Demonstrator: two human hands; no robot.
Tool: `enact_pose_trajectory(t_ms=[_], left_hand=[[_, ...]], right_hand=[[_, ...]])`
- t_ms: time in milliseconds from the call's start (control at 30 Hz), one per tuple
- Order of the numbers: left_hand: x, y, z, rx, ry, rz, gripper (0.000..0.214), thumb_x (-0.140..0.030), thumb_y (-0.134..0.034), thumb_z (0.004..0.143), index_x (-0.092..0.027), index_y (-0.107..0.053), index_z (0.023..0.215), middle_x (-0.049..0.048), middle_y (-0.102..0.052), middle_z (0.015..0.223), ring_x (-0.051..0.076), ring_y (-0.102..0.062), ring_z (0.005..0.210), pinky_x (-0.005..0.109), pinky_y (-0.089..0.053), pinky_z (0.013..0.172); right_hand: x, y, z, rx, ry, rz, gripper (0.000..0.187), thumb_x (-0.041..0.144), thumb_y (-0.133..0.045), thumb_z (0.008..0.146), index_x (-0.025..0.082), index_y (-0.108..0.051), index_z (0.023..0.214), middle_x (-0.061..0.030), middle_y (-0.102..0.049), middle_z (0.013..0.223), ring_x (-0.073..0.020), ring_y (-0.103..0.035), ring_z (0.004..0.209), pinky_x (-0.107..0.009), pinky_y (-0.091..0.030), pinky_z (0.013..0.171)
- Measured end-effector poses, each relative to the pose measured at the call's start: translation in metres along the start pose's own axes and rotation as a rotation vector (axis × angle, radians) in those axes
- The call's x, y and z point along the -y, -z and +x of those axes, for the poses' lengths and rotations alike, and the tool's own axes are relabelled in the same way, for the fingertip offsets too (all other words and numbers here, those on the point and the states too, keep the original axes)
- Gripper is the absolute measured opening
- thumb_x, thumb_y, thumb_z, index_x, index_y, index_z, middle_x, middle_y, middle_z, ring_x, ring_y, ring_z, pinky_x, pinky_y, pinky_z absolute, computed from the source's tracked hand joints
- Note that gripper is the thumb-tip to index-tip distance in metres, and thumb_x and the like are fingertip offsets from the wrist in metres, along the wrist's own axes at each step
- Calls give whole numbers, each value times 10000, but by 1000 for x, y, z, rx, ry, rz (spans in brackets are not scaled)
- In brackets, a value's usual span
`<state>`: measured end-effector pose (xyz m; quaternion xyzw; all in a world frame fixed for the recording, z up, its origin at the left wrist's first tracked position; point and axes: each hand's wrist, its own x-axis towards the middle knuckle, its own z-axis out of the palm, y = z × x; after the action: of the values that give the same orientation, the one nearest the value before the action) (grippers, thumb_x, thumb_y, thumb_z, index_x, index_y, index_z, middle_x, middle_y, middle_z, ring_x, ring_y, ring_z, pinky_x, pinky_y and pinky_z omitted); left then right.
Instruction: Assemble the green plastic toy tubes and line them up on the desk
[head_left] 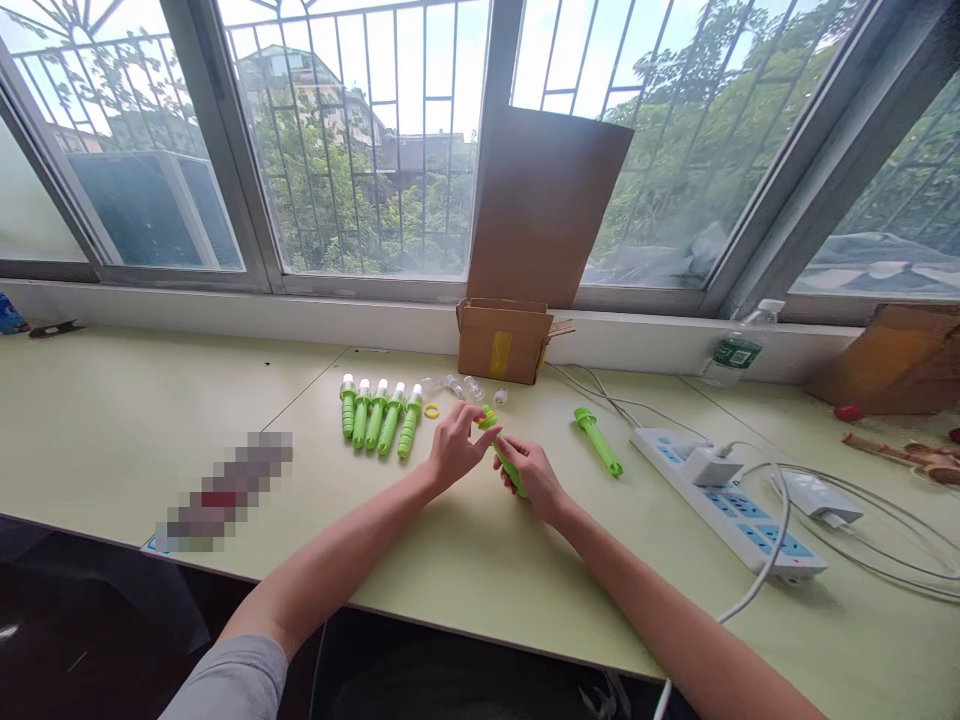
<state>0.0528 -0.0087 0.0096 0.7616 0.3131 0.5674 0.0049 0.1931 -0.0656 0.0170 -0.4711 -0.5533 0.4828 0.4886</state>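
Observation:
My right hand [531, 478] is closed around a green plastic tube [512, 470], which is tilted with its wider top up and to the left. At that top, my left hand [456, 445] pinches a small yellow ring [481, 421]; whether it is seated on the tube cannot be made out. Another yellow ring [431, 411] lies on the table left of my hands. Beyond my fingers are clear plastic caps [474, 388] and a small white piece [501, 396]. A row of several green tubes with clear, white-topped ends [381, 415] lies to the left. One uncapped green tube [598, 442] lies to the right.
A cardboard box [499, 345] with its flap raised stands at the back against the window. To the right are a white power strip [731, 510] with plugs and cables, a white adapter [816, 498] and a plastic bottle [742, 345]. A pixelated patch covers something at left.

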Motion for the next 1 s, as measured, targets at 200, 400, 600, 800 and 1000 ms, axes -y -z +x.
enact_pose_trajectory(t_ms=[200, 400, 600, 800, 1000], left_hand=[[-2, -2, -1, -12, -22, 36, 223, -402, -563, 829, -190, -496, 847, 4, -549, 786, 77, -477, 549, 209, -393, 506], [-6, -2, 2, -4, -32, 62, 209, -382, -563, 832, -190, -490, 871, 13, -558, 811, 84, -501, 574, 209, -397, 503], [-5, -2, 4, -9, -37, 63, 217, -382, -572, 826, -188, -485, 867, 14, -553, 806, 89, -512, 588, 209, -394, 499], [-6, -2, 5, -9, -20, 50, 201, -372, -562, 833, -187, -493, 866, 11, -554, 809, 83, -500, 576, 208, -389, 492], [-4, -2, 5, -6, -14, 27, 165, -338, -551, 843, -185, -495, 873, -1, -551, 802, 66, -469, 537, 200, -381, 491]], right_hand=[[-5, -2, 1, -53, 41, -47, 409, 564, -500, 787, 195, -445, 620, 40, -434, 506, -69, -349, 362, -206, -241, 325], [-2, 0, 1, -26, -35, 96, 374, 533, -529, 766, 197, -437, 629, 39, -446, 502, -62, -319, 349, -202, -199, 308], [-2, 0, 2, 18, -117, 200, 362, 523, -519, 761, 195, -439, 633, 29, -477, 523, -58, -327, 341, -200, -186, 309], [-1, 1, 2, 39, -153, 259, 352, 513, -513, 770, 188, -458, 646, 27, -466, 523, -58, -319, 353, -203, -175, 322], [-1, 3, 3, 94, -211, 338, 326, 489, -514, 772, 176, -494, 682, 32, -453, 518, -52, -306, 352, -194, -166, 330]])
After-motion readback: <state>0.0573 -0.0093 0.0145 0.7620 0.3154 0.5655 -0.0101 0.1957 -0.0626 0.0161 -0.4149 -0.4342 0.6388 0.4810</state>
